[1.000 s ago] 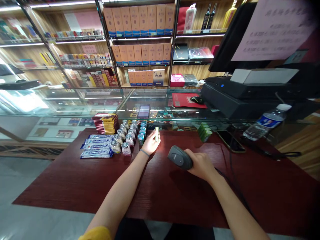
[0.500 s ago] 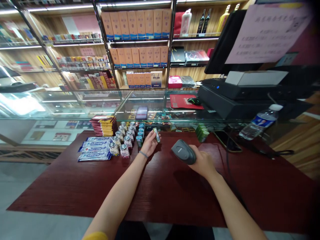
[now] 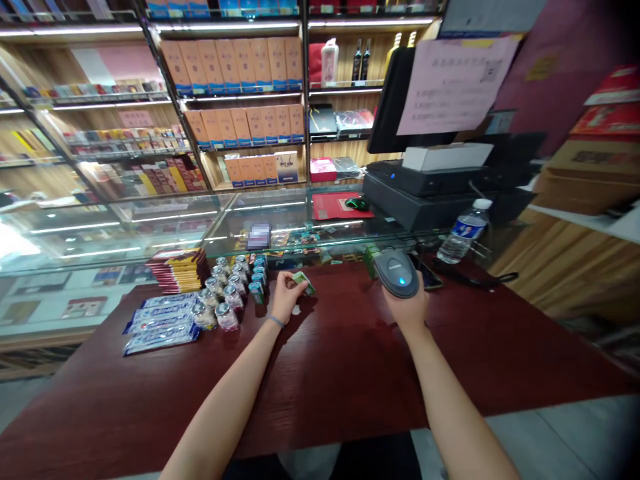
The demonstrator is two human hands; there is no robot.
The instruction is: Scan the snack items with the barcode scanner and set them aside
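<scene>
My left hand [image 3: 286, 298] is closed on a small green pack [image 3: 305, 283], holding it just above the dark red table [image 3: 320, 373]. My right hand [image 3: 407, 308] grips a grey barcode scanner [image 3: 397, 272], which has a blue light lit on top. Left of my left hand stand rows of small jars with silver lids [image 3: 227, 316] and a row of small teal containers [image 3: 257, 291]. Farther left lie several blue-and-white long packets [image 3: 163, 331] and a stack of yellow and dark red packs [image 3: 180, 270]. Partly hidden behind the scanner are small green packs [image 3: 371, 261].
A glass display counter [image 3: 225, 230] runs along the table's far edge. To the right are a phone [image 3: 429, 275], a water bottle [image 3: 463, 235] and a black strap [image 3: 480, 273]. A monitor [image 3: 390, 100] with paper attached stands above black equipment [image 3: 407, 193].
The view has turned to the right. My right hand has moved the scanner to the right and away from my left hand, and its blue light now shows. The green pack has turned in my left hand.
</scene>
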